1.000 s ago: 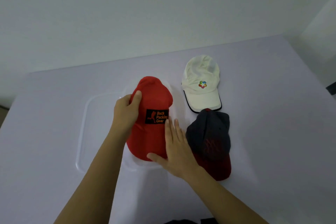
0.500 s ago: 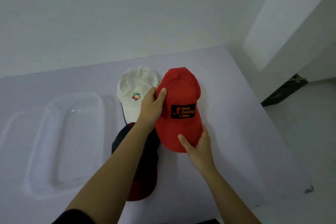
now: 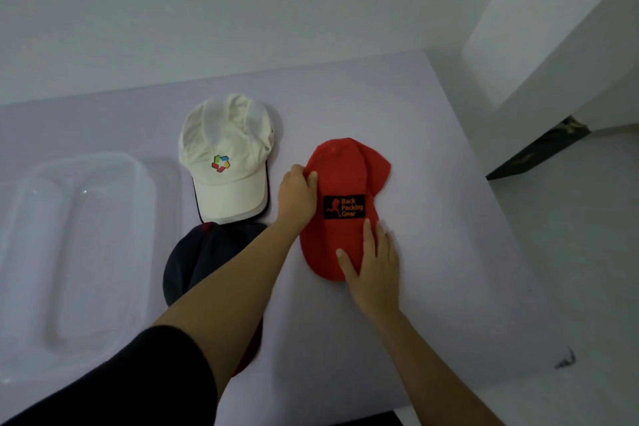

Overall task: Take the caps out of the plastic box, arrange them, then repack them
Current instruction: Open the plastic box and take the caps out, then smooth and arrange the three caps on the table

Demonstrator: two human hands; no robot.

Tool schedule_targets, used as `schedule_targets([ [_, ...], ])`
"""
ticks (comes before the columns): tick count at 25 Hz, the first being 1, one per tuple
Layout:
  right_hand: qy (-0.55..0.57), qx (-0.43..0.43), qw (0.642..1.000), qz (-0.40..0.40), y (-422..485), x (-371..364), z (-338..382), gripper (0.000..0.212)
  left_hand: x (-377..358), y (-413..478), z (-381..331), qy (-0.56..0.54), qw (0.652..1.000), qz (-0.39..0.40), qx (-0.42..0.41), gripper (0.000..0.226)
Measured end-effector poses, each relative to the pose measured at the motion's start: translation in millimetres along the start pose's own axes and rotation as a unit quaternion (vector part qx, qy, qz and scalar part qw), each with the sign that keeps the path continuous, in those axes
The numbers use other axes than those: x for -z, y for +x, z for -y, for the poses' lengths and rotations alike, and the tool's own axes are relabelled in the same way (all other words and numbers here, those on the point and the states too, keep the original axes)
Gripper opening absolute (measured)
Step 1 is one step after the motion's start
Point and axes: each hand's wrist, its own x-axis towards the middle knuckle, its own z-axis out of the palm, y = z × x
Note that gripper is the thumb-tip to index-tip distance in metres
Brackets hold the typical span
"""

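A red cap (image 3: 345, 180) with a black "Back Packing Gear" patch lies flat on the pale table, right of the other caps. My left hand (image 3: 296, 195) grips its left crown edge. My right hand (image 3: 373, 263) holds its brim, fingers on top and thumb at the brim's edge. A white cap (image 3: 226, 156) with a coloured logo lies to the left. Below it a dark navy cap (image 3: 197, 259) with a red brim lies partly hidden under my left forearm. The clear plastic box (image 3: 45, 252) stands at the far left with nothing in it.
The table's right edge (image 3: 484, 204) runs close to the red cap, with floor beyond it. A white wall rises behind the table. A small dark mark (image 3: 565, 361) sits near the table's front right corner.
Both hands carried the red cap from over the plastic box rightward, past the other two caps, and lowered it flat onto the table. The view has swung right with it.
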Motion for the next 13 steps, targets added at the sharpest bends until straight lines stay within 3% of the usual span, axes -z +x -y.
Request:
schedule_targets([
  [4, -0.017, -0.007, 0.999, 0.03, 31, -7, 4, 0.084, 4, 18, -5, 0.026, 0.999, 0.026, -0.006, 0.046],
  [7, -0.023, -0.022, 0.999, 0.034, 49, -6, 11, 0.076, 27, 3, -8, 0.025, 0.997, 0.04, -0.064, 0.055],
  [10, -0.002, -0.025, 1.0, 0.013, 56, 7, 33, 0.074, 70, -38, 6, 0.011, 0.99, -0.014, -0.142, 0.051],
  [13, 0.017, 0.075, 0.996, -0.053, 34, 13, 58, 0.069, 107, -98, 42, -0.002, 0.987, -0.068, -0.143, 0.047],
])
